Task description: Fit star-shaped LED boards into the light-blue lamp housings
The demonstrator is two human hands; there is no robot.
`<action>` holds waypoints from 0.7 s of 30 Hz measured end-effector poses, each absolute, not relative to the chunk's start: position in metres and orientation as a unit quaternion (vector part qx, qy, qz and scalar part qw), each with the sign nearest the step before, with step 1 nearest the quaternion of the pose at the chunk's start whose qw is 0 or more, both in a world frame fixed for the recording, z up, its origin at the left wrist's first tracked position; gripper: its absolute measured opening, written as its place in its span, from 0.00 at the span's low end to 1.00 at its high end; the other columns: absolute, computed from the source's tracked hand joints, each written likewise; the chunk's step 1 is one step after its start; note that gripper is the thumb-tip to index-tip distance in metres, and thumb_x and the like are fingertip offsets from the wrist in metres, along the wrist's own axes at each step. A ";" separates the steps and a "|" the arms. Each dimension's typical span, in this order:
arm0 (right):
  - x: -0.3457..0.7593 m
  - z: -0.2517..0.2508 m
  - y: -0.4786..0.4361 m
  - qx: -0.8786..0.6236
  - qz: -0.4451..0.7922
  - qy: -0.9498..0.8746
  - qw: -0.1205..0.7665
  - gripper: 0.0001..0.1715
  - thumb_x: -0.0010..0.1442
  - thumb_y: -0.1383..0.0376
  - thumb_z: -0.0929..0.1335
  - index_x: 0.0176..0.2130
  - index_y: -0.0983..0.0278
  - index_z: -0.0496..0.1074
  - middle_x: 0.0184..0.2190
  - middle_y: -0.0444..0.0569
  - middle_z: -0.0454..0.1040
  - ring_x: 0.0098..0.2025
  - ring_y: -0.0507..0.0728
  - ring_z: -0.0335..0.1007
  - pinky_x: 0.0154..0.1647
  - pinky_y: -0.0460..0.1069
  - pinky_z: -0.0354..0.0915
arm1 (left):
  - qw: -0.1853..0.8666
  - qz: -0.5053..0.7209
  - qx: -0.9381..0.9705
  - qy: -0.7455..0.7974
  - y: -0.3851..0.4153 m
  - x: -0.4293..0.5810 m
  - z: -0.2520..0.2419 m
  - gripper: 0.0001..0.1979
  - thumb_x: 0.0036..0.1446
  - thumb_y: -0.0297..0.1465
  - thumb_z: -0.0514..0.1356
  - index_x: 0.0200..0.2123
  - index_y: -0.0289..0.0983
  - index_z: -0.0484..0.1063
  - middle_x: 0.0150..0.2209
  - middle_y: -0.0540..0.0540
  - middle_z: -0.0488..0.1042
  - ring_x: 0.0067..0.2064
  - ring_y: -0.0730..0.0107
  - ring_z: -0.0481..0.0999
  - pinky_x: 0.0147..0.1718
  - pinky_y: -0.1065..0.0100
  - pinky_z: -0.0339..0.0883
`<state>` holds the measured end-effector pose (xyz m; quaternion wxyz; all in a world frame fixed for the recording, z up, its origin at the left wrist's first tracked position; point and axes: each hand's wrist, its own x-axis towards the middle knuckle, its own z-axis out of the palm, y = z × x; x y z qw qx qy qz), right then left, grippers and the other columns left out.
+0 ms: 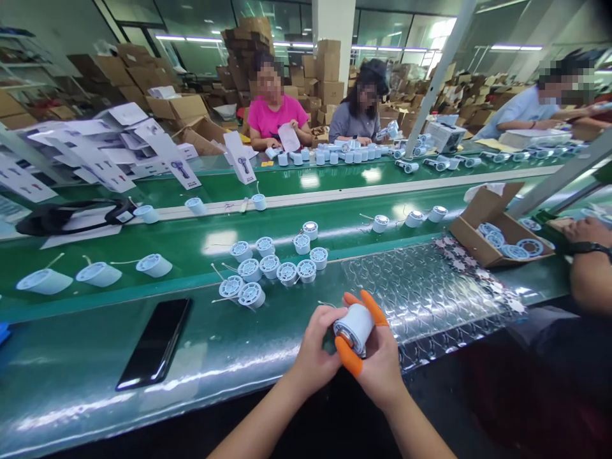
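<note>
Between my two hands, above the front edge of the bench, is a pale blue cylindrical motor housing (357, 324), tilted with one end towards the left. My right hand (377, 357) is closed round it, with orange finger cots on the thumb and a finger. From the left side, my left hand (318, 344) grips the same housing with its fingertips near the open end. Just beyond my hands stands a cluster of similar housings (269, 266), several with thin wires sticking out. What lies inside the held housing is mostly hidden by my fingers.
A black phone (155, 344) lies at left. To the right are a clear textured mat (411, 287) and a cardboard box (478, 239) holding pale blue rings. A co-worker's hand (590, 233) is at far right. Across the green conveyor (220, 223), several people sit working beside white product boxes (239, 159).
</note>
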<state>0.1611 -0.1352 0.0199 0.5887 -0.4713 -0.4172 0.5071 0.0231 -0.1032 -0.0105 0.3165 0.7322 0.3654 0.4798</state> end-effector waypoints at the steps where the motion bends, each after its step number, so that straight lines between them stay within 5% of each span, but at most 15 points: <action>1: 0.163 0.022 -0.135 -0.489 0.484 -0.419 0.593 0.47 0.52 0.64 0.77 0.66 0.55 0.61 0.66 0.56 0.64 0.62 0.67 0.68 0.58 0.59 0.71 | 0.285 0.489 0.734 0.375 -0.104 0.027 -0.011 0.27 0.57 0.29 0.64 0.59 0.45 0.62 0.52 0.41 0.70 0.43 0.64 0.76 0.37 0.66 0.72; 3: 0.169 0.022 -0.130 -0.514 0.459 -0.416 0.594 0.45 0.51 0.63 0.78 0.64 0.58 0.64 0.66 0.58 0.64 0.62 0.68 0.68 0.56 0.58 0.72 | 0.222 0.487 0.750 0.388 -0.102 0.035 -0.011 0.30 0.57 0.28 0.63 0.61 0.46 0.59 0.55 0.39 0.68 0.46 0.61 0.76 0.36 0.65 0.73; 7: 0.195 0.005 -0.111 -0.503 0.494 -0.377 0.601 0.42 0.51 0.58 0.78 0.61 0.58 0.66 0.65 0.58 0.66 0.60 0.66 0.70 0.55 0.58 0.72 | 0.221 0.369 0.830 0.356 -0.069 0.058 -0.002 0.30 0.57 0.27 0.60 0.63 0.44 0.59 0.57 0.39 0.69 0.56 0.55 0.73 0.50 0.59 0.72; 12: 0.272 -0.026 -0.095 -0.532 0.426 -0.349 0.643 0.43 0.54 0.52 0.76 0.64 0.55 0.63 0.61 0.56 0.71 0.57 0.63 0.74 0.57 0.61 0.70 | 0.177 0.166 0.862 0.445 0.045 0.095 0.031 0.27 0.59 0.35 0.63 0.61 0.44 0.64 0.57 0.42 0.70 0.53 0.57 0.74 0.49 0.62 0.70; 17: 0.392 -0.032 -0.101 -0.754 0.191 -0.376 0.503 0.29 0.56 0.49 0.70 0.51 0.64 0.76 0.44 0.56 0.81 0.40 0.62 0.79 0.46 0.59 0.74 | 0.104 0.079 0.833 0.538 0.159 0.106 0.048 0.20 0.57 0.39 0.64 0.52 0.39 0.72 0.54 0.37 0.65 0.52 0.51 0.73 0.49 0.60 0.67; 21: 0.482 -0.015 -0.107 -0.853 0.078 -0.338 0.390 0.25 0.57 0.57 0.70 0.50 0.68 0.77 0.37 0.58 0.80 0.40 0.65 0.77 0.51 0.60 0.69 | 0.100 0.023 0.825 0.556 0.192 0.093 0.039 0.21 0.51 0.40 0.65 0.45 0.36 0.75 0.50 0.37 0.65 0.46 0.50 0.76 0.46 0.58 0.67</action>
